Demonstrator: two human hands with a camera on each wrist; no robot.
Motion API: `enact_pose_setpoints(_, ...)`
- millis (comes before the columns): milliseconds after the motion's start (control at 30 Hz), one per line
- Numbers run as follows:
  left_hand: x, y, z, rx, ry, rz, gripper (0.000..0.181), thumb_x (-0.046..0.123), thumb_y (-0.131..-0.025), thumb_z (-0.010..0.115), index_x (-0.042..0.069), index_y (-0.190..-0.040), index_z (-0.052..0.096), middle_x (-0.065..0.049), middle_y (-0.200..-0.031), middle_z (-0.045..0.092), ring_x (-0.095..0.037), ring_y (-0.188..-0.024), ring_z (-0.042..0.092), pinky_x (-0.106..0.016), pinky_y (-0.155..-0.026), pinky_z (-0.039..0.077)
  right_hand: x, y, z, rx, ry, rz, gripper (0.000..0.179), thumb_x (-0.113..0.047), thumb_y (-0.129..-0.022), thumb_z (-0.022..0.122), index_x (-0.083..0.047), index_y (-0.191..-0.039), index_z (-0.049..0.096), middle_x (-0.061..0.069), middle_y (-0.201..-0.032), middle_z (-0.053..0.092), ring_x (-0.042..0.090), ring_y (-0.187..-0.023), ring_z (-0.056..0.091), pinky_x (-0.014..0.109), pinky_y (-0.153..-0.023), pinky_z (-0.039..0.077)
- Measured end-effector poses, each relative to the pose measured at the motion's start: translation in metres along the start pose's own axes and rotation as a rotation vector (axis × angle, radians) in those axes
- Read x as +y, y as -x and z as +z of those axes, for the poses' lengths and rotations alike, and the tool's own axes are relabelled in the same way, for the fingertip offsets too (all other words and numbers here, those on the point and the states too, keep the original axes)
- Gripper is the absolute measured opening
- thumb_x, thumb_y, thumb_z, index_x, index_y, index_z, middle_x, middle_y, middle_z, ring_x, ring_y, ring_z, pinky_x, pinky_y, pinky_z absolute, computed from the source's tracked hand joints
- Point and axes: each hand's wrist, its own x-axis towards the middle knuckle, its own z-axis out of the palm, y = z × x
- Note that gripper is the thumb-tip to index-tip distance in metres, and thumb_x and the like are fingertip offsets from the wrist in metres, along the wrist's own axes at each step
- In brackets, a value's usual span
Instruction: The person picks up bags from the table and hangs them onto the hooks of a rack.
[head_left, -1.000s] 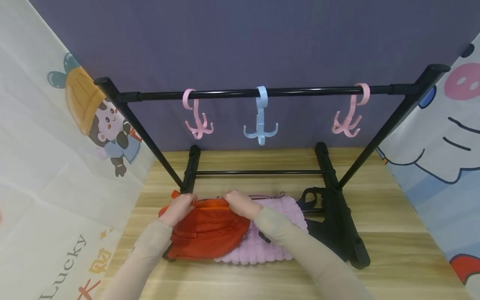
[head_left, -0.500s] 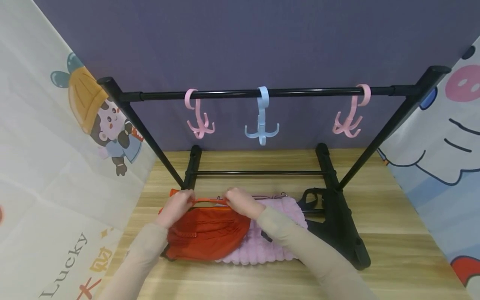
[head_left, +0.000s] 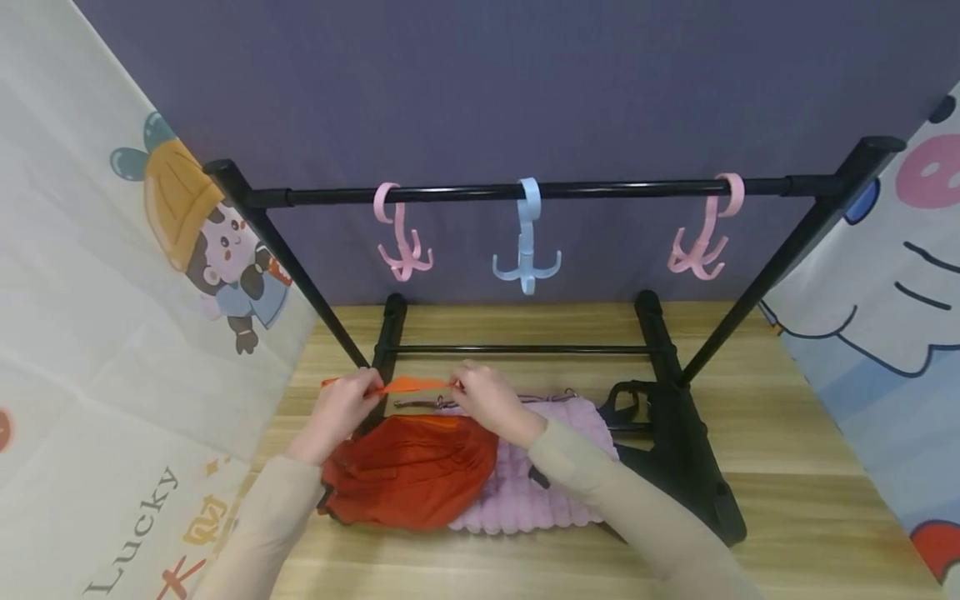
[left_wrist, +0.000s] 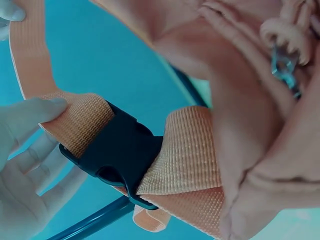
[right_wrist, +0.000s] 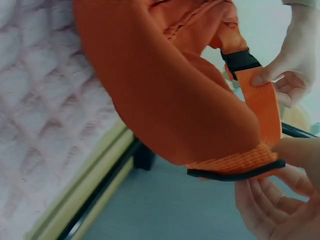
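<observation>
An orange-red waist bag (head_left: pixel 412 471) sits at the left front of the rack, its upper edge pulled up. Both hands hold its orange webbing strap (head_left: pixel 412 384), which stretches between them above the bag. My left hand (head_left: pixel 345 408) pinches the strap close beside a black buckle (left_wrist: pixel 122 147), thumb on top of the webbing. With thumb and fingers, my right hand (head_left: pixel 491 396) grips the strap's other end, near a black slider (right_wrist: pixel 237 174) in the right wrist view. A lilac puffy bag (head_left: pixel 517 496) lies beside and partly behind the waist bag, under my right forearm.
A black rack stands around the bags, with a top bar (head_left: pixel 457 193) and a low bar (head_left: pixel 517 349). On the top bar hang a left pink hook (head_left: pixel 405 254), a blue hook (head_left: pixel 527 258) and a right pink hook (head_left: pixel 697 250). A black bag (head_left: pixel 637 458) lies by the right foot.
Both hands have moved up and slightly back, lifting the orange strap away from the bag's top and drawing it taut. The waist bag has shifted and tilted a little with it.
</observation>
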Motion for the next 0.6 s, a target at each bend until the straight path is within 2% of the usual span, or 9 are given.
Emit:
enact_pose_setpoints(200, 0.011, 0.003, -0.016, 0.092, 0.007, 0.047, 0.016, -0.003, -0.070, 0.066, 0.010, -0.076, 0.058, -0.001, -0.071, 0.055, -0.009, -0.052, 0.046, -0.025, -0.047, 0.039, -0.010, 0.004, -0.012, 0.151, 0.012, 0.012, 0.007, -0.002, -0.075, 0.062, -0.005, -0.081, 0.064, 0.004, -0.077, 0.060, 0.011, -0.062, 0.055, 0.018, -0.052, 0.043)
enact_pose_setpoints(400, 0.018, 0.003, -0.030, 0.175, 0.039, 0.098, 0.019, -0.005, -0.069, 0.067, 0.008, -0.078, 0.058, -0.004, -0.074, 0.058, -0.012, -0.056, 0.050, -0.027, -0.050, 0.043, -0.020, 0.007, -0.026, 0.254, 0.042, -0.001, 0.008, -0.003, -0.075, 0.063, -0.007, -0.082, 0.063, 0.003, -0.077, 0.063, 0.015, -0.066, 0.055, 0.022, -0.055, 0.044)
enact_pose_setpoints(600, 0.028, 0.000, -0.046, 0.264, 0.034, 0.172, 0.021, -0.007, -0.066, 0.068, 0.007, -0.078, 0.059, -0.004, -0.073, 0.058, -0.013, -0.059, 0.054, -0.026, -0.050, 0.045, -0.024, 0.005, -0.043, 0.429, 0.136, -0.107, 0.010, -0.001, -0.072, 0.064, -0.008, -0.080, 0.061, 0.003, -0.075, 0.061, 0.018, -0.067, 0.055, 0.026, -0.055, 0.047)
